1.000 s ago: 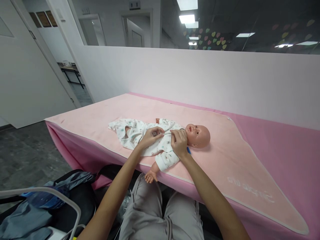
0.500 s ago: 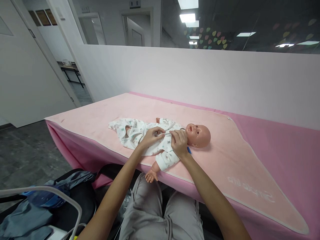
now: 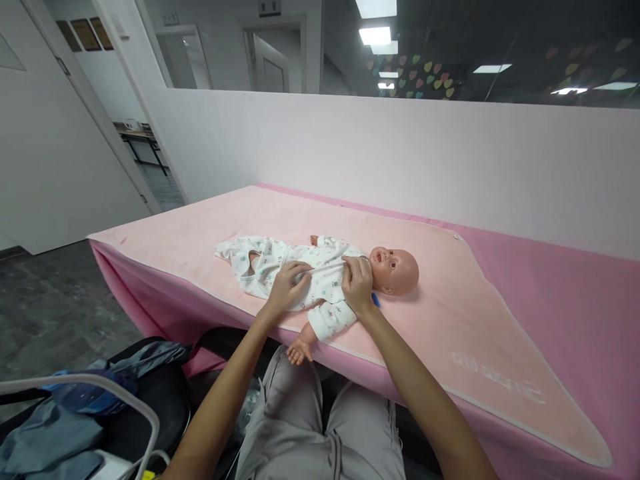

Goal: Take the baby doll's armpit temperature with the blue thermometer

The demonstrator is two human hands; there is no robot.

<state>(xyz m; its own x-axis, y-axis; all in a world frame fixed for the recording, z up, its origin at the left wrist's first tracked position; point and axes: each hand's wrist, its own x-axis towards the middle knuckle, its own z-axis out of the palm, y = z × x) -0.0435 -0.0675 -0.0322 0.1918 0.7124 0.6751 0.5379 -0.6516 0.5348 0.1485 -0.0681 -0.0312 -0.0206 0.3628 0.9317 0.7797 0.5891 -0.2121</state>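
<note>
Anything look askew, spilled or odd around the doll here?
Nothing looks spilled. The near hand of the doll juts past the edge of the pink-covered table instead of lying on it, and the garment gapes low down, exposing part of the body.

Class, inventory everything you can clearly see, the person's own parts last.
Cover: one, deep pink, centre to right
Mat: one, pale pink, on cover
Doll: one, tan, on mat
Outfit: one, printed white, on doll
Unclear object: one, blue, near doll's neck
Wall: one, white, behind
Near door: one, white, left
Lights: several, white, upper right
Hearts: many, multicoloured, upper right
Chair: one, black, lower left
Cloth: some, grey-blue, on chair
Trousers: one pair, grey, bottom
Left hand: one, at outfit's middle
Right hand: one, near outfit's neck
</note>
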